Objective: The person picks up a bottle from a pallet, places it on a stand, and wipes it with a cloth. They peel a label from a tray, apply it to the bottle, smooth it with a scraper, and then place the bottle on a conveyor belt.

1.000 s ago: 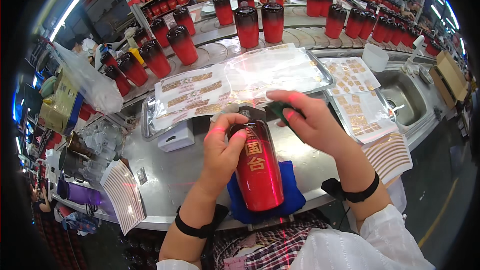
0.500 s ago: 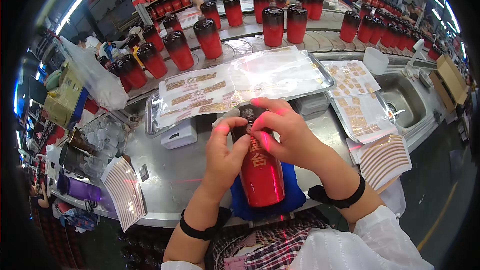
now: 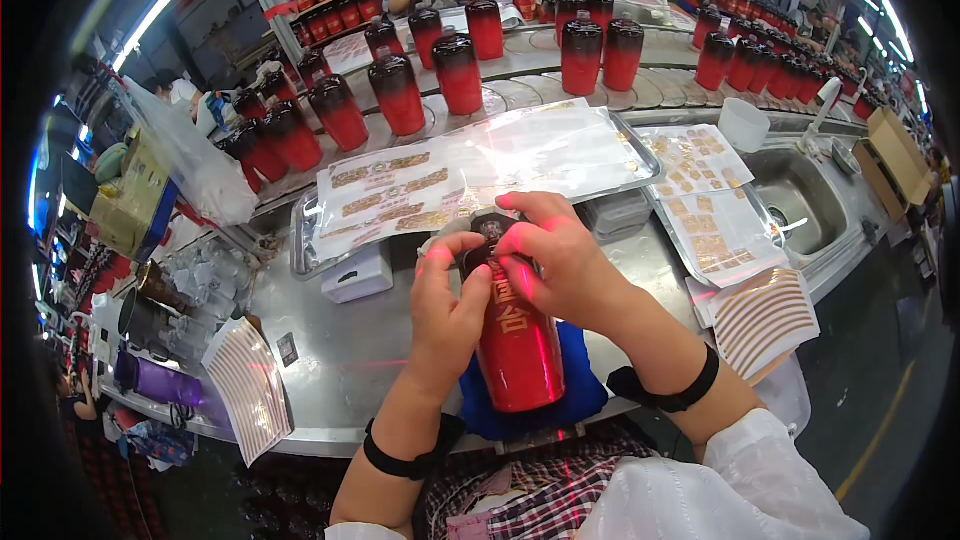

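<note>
A red bottle with a dark, nearly black shoulder and gold lettering lies tilted on a blue cloth at the front edge of the steel table, its neck pointing away from me. My left hand is closed against the left side of its dark upper part, thumb and fingers bent. From the right, my right hand presses bent fingers on the bottle's shoulder, close to my left fingertips. Something pale grey shows behind my left fingers. Any small piece beneath my fingertips is hidden. Thin red light lines cross the hands and bottle.
Beyond the bottle, a metal tray carries sheets of gold decals. Striped sheets lie left and right. A sink is at the right. Red-black bottles stand on a curved conveyor, with co-workers behind.
Bottles on the conveyor have shifted to the right. Both my hands stay at the bottle's dark upper part, with only slight movement. The co-worker across has moved their hands.
</note>
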Motion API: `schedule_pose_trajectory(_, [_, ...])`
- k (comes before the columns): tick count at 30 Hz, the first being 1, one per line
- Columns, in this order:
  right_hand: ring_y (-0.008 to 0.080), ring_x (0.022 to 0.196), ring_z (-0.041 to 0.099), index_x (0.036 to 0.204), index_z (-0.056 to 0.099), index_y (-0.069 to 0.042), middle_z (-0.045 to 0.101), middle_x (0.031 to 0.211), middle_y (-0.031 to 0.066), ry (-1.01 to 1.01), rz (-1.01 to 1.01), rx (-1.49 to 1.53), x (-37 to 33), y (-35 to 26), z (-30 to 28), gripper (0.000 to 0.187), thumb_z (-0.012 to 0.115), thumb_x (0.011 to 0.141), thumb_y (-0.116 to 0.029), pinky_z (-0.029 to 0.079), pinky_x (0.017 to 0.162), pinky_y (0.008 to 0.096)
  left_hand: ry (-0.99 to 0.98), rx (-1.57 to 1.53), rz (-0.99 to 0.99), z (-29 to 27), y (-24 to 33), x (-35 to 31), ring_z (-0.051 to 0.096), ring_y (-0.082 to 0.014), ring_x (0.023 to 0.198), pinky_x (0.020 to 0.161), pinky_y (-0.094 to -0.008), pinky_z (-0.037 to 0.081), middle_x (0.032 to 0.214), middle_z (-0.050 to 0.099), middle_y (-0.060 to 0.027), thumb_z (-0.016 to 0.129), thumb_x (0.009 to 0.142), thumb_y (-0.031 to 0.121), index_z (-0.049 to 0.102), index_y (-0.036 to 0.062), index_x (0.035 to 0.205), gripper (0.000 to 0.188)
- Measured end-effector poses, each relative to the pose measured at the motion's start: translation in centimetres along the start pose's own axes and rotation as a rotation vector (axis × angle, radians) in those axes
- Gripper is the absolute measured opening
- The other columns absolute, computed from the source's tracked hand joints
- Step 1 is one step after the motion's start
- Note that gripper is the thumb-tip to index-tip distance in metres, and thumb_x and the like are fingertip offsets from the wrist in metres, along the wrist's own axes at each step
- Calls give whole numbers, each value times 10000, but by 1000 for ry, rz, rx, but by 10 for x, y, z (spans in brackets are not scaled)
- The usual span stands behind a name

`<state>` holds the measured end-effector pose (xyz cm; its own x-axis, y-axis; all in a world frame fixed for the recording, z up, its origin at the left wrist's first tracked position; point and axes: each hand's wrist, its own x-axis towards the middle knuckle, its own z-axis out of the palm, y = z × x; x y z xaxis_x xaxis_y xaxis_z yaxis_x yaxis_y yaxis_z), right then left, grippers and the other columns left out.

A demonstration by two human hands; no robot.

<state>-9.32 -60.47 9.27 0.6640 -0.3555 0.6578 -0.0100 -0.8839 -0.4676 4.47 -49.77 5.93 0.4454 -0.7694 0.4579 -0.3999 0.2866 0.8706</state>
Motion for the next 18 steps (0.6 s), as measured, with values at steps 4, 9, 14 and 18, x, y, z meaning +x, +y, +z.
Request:
schedule_pose_trajectory(4, [423,1150,529,895,628,-34,578,1221,228,7,78,135,-6,4,1,121,667,781,-40,455,968,444,-73,74,-25,-1,6,-1,517,-161,1069,971,-304,402,1124,576,-77,580,902,48,571,-2,1146,249])
schedule_pose_trajectory(9, [234,1045,603,886,618,-52,590,1235,160,-49,173,221,-8,-4,-11,74,666,829,-61,507,761,320,-95,167,-4,-1,17,1,538,-192,956,861,-314,421,950,613,-86,617,888,101,616,17,948,104])
schedule_pose_trajectory(14, [351,1114,577,905,623,-38,582,1212,205,-58,266,364,-10,-1,-28,144,689,804,-117,490,896,408,-57,93,9,0,26,-1,549,-235,854,791,-353,424,827,613,-96,634,875,124,611,19,867,108])
schedule_pose_trajectory(18, [315,1100,585,953,645,-48,573,1230,185,-76,199,371,-9,-6,-26,185,709,799,-129,495,868,381,-38,41,-17,1,29,-3,548,-217,824,778,-332,424,829,611,-93,634,875,119,610,15,862,108])
